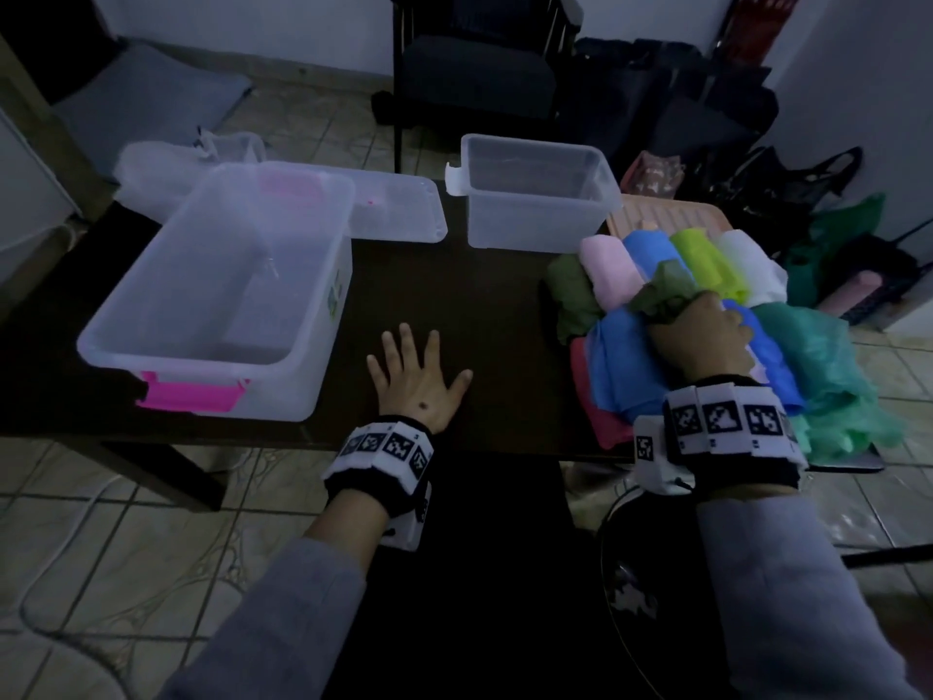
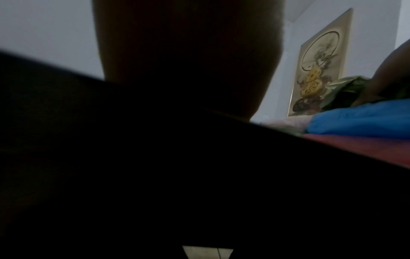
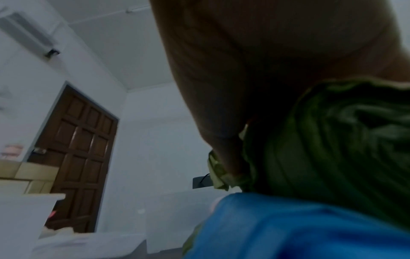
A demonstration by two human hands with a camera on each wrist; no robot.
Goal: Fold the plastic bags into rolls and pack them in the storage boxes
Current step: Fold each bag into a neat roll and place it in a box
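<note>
Right hand takes an olive-green bag off the pile; boxes unpacked.

The olive-green crumpled plastic bag [image 1: 664, 290] sits at 3 o'clock on the dark table [image 1: 454, 295], bunched, thin and limp, atop the heap of coloured plastic bags [image 1: 631, 366] in blue, pink, lime, white and teal. The right hand [image 1: 702, 336] has its fingers curled into it, gripping a wad. The left hand [image 1: 416, 376] lies flat at 6 o'clock, fingers spread, holding nothing. The large clear storage box with pink latch [image 1: 217, 295] stands at 9 o'clock, the small clear storage box [image 1: 535, 194] at 12 to 1 o'clock; neither shows rolls. Risk, as I judge it: lifting the wad may drag neighbouring bags off the table edge, since slick film clings and the heap overhangs. A bunched grip also leaves creases that spoil a tight roll.
</note>
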